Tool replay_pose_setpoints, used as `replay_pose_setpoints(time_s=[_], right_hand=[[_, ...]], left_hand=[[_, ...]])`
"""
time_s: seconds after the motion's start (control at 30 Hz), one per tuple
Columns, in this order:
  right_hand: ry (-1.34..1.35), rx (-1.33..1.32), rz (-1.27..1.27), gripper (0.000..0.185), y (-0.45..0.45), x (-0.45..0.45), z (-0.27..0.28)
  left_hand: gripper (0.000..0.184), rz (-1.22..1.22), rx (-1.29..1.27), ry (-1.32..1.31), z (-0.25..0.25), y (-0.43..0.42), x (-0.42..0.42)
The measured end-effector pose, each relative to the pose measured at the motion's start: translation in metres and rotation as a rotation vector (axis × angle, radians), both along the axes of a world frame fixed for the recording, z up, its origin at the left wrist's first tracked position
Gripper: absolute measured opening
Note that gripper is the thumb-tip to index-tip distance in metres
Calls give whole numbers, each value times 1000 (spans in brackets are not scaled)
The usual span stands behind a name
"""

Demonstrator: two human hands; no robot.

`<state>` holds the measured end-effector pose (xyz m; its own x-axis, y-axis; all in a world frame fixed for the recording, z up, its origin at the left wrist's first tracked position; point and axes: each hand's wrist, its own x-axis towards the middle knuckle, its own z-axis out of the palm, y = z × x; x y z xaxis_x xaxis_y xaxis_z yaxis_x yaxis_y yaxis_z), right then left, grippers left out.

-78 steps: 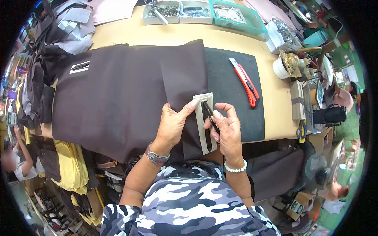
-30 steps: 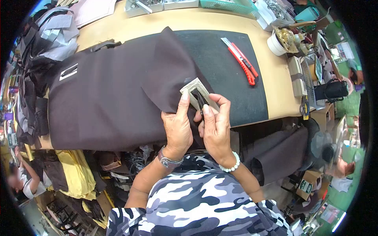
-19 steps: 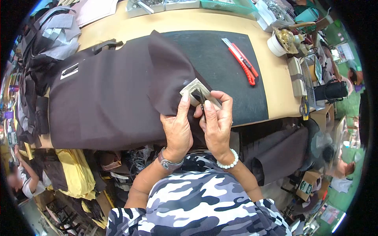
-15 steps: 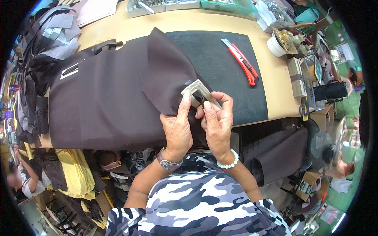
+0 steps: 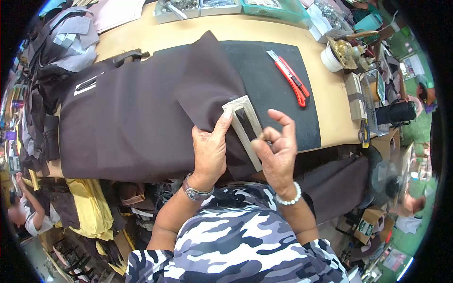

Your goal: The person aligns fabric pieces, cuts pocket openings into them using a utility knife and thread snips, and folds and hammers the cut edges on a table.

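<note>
My left hand (image 5: 210, 150) grips the dark brown leather-like sheet (image 5: 137, 113) at its right part. Its thumb presses on the top corner of a pale rectangular border (image 5: 252, 115) around a dark slot. Beside the border's right side is my right hand (image 5: 279, 153), forefinger raised and bent, thumb drawn in toward the other curled fingers. Those fingertips are slightly blurred, and what they pinch, if anything, cannot be made out. A flap of the sheet stands folded up above my left hand. Toward the sheet's left end shows another slot with a pale border (image 5: 88, 85).
A red utility knife (image 5: 290, 78) lies on the black cutting mat (image 5: 283, 120). A hammer-like tool (image 5: 130, 55) rests behind the sheet. Parts trays (image 5: 222, 8) line the far edge, a white pot (image 5: 331, 57) stands right, and fabric scraps (image 5: 71, 40) are piled left.
My right hand has drawn away to the right from the pale border, its forefinger lifting. The border now shows at full length, and the sheet's flap has shifted right. My left hand keeps its hold.
</note>
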<state>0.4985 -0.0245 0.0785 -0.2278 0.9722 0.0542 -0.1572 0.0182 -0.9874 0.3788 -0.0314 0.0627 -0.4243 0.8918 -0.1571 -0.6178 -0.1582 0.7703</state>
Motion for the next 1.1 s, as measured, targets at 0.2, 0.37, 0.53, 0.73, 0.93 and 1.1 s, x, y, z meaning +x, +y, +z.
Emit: replay_pose_setpoints(time_s=[0.2, 0.37, 0.53, 0.73, 0.93, 1.1], right_hand=[[-706, 1018, 71, 40, 47, 25, 11], [-789, 1322, 107, 41, 61, 23, 11], [-819, 1385, 132, 25, 70, 24, 14], [-689, 1201, 176, 31, 78, 27, 26], [-769, 1242, 228, 39, 68, 34, 8], [-831, 1336, 228, 26, 71, 33, 4]], left_hand=[[29, -63, -36, 65, 10, -2, -2], [35, -92, -142, 178, 0, -3, -2], [38, -153, -162, 240, -7, -3, -4], [53, -75, -211, 128, 3, -2, 3], [57, -166, -247, 96, -16, 1, -5], [52, -139, -222, 105, -6, 2, 1]])
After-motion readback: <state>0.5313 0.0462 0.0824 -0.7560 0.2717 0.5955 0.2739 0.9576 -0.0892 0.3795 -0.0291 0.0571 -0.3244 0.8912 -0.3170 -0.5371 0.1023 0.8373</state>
